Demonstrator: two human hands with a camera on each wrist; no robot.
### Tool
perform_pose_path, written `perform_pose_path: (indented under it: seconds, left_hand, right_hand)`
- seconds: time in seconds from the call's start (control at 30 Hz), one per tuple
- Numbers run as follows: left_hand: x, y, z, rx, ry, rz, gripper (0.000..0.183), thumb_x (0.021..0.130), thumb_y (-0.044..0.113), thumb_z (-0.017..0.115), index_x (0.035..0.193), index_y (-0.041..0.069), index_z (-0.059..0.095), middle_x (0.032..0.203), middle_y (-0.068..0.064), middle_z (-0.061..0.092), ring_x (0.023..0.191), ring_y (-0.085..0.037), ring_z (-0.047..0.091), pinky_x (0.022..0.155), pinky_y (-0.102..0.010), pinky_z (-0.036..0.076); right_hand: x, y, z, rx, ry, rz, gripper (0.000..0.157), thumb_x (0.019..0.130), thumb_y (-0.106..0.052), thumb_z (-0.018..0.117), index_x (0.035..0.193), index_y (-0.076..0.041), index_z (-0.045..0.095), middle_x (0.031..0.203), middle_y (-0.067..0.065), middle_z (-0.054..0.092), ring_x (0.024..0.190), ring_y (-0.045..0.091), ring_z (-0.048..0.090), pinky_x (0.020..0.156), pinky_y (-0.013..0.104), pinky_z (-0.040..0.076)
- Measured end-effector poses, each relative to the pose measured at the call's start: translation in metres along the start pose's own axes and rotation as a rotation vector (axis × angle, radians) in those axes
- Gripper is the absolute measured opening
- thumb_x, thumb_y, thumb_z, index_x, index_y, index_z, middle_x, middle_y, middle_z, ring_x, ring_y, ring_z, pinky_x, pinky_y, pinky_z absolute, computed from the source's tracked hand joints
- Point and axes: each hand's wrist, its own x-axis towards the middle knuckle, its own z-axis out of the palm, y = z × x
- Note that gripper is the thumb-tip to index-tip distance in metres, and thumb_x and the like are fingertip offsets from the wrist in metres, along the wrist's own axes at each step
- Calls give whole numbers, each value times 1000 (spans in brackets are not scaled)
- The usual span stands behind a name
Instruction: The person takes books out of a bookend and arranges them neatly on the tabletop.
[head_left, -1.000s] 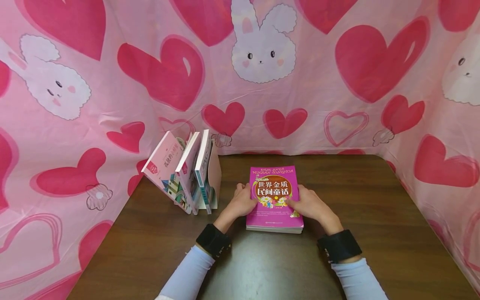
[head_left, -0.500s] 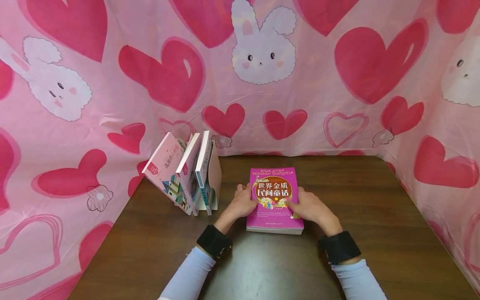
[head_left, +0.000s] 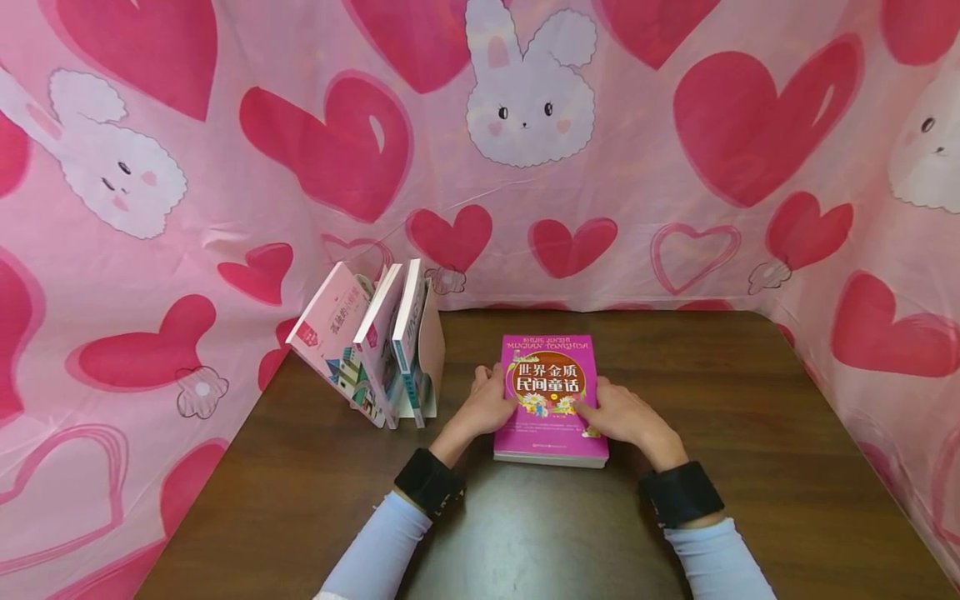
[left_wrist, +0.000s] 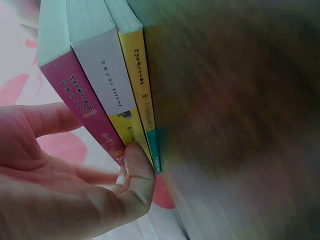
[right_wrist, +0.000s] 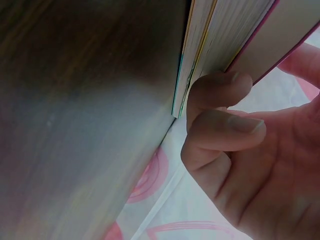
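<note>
A stack of three books lies flat on the table, the top one a magenta storybook. In the left wrist view, a white-and-yellow book and a thin yellow-and-teal book show beneath it. My left hand grips the stack's spine side, thumb over the top cover and a curled finger against the spines. From the other side my right hand holds the page edges, its thumb on the cover and its fingers bent in the right wrist view. The lower books are hidden from the head view.
Left of the stack, a pink book leans beside two thinner upright books, a pink-covered one and a teal-edged one. A pale bookend stands at their right. The brown table meets a pink heart-patterned cloth behind.
</note>
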Motion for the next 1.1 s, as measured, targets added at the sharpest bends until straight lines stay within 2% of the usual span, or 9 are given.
perform_pose_path:
  seconds: [0.13,0.3,0.43,0.63,0.73,0.87,1.0,1.1]
  left_hand:
    - [-1,-1,0,-7,-1,18,77,101,13,66,162,-8,24,139,-25,35,125,-38,46,110,-52,41]
    - [-4,-4,-4,14,-52,64,70,102,15,63,160,-6,30,132,-21,35,121,-37,47,107,-51,43]
    - [-8,-8,-6,14,-79,98,69,101,14,62,160,-5,32,129,-20,35,118,-35,49,104,-49,44]
    - [-20,-13,-10,-8,-111,113,68,99,8,60,160,-5,33,128,-20,37,116,-33,49,102,-48,45]
    - [-26,-12,-14,-5,-132,115,66,99,6,59,160,-4,34,130,-20,37,117,-33,50,103,-48,46]
    - [-31,-12,-17,22,-149,127,64,100,8,59,159,-3,35,131,-19,38,116,-32,50,102,-47,47]
    - [-37,-13,-20,38,-174,146,61,103,11,59,158,-3,38,129,-18,40,115,-30,50,97,-45,49]
    - [-42,-15,-24,56,-191,157,57,104,14,60,156,-1,43,126,-16,41,114,-28,49,92,-41,49]
  right_hand:
    - [-1,0,0,10,-10,0,71,102,-41,66,143,12,41,106,13,61,94,26,60,84,48,53]
    - [-1,2,1,27,-31,12,75,104,-44,64,146,12,37,108,14,61,96,27,59,84,48,52]
    - [-1,2,1,26,-37,11,73,105,-42,63,147,12,36,105,14,59,93,27,59,79,44,50]
    - [-3,2,4,56,-43,-9,72,106,-37,61,149,13,33,97,14,57,77,25,58,63,38,49]
    - [-3,3,5,62,-41,-21,76,107,-36,60,153,14,27,94,14,56,70,25,57,57,37,48]
    - [-3,2,1,58,-60,-4,87,107,-36,57,159,16,12,93,15,54,66,25,54,56,36,46]
    - [-4,1,-1,51,-74,3,93,107,-38,56,161,14,1,103,21,55,69,29,55,60,38,48]
    - [-4,1,-1,46,-70,-11,93,107,-37,56,161,14,1,132,34,53,95,37,61,81,50,54]
